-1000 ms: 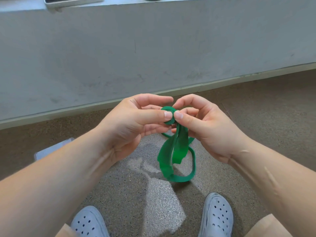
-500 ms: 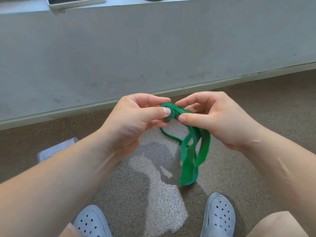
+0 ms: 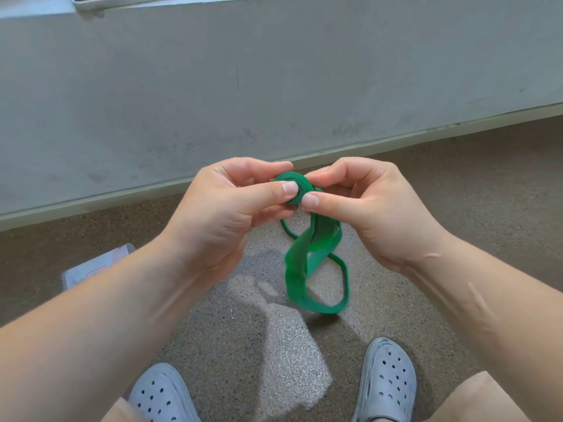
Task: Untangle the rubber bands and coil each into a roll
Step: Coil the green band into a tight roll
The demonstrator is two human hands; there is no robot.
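Between 2 hands (image 3: 219, 220) (image 3: 376, 214), half-coiled green band (image 3: 296, 269)

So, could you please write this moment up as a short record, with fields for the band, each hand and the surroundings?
band: green rubber band, upper end wound into a small coil, the rest hanging loose and twisted
left hand: thumb and fingers pinch the coil
right hand: thumb and forefinger pinch the coil's other side
progress: coiling begun, not finished
surroundings: speckled floor, grey clogs, pale flat box beside the left forearm
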